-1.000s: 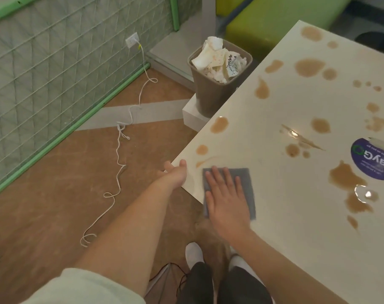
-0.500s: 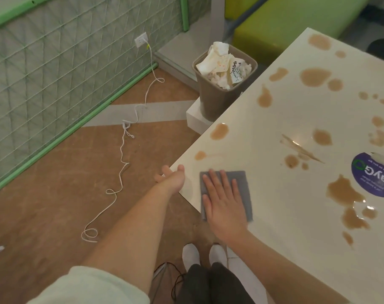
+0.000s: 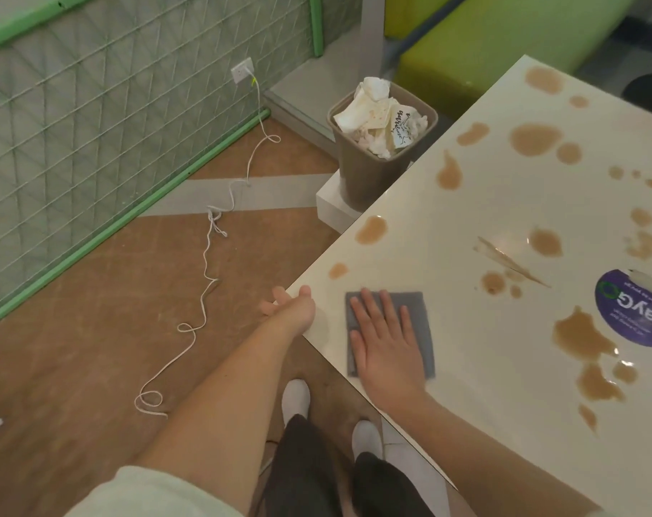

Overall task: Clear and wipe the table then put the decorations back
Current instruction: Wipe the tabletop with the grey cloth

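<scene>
The cream table (image 3: pixel 447 330) carries several brown spill stains (image 3: pixel 535 139), among them a small one (image 3: pixel 338 270) just beyond the cloth. A grey cloth (image 3: pixel 421 304) lies flat near the table's near-left corner. My right hand (image 3: pixel 386 341) is pressed palm-down on it with the fingers spread, covering most of it. My left hand (image 3: pixel 292 305) sits at the table's corner edge, thumb up against the rim, fingers cupped and holding nothing. No decorations are in view.
A brown waste bin (image 3: pixel 376 166) stuffed with stained paper stands on a white block beside the table's left edge. A purple round sticker (image 3: pixel 637 315) is on the table at right. A white cable (image 3: pixel 208 255) trails across the brown floor. My feet (image 3: pixel 296 401) are below the corner.
A faint brown streak beside the cloth's far edge is gone. My right hand has slid the cloth slightly along the table near the corner. My left hand stays at the edge.
</scene>
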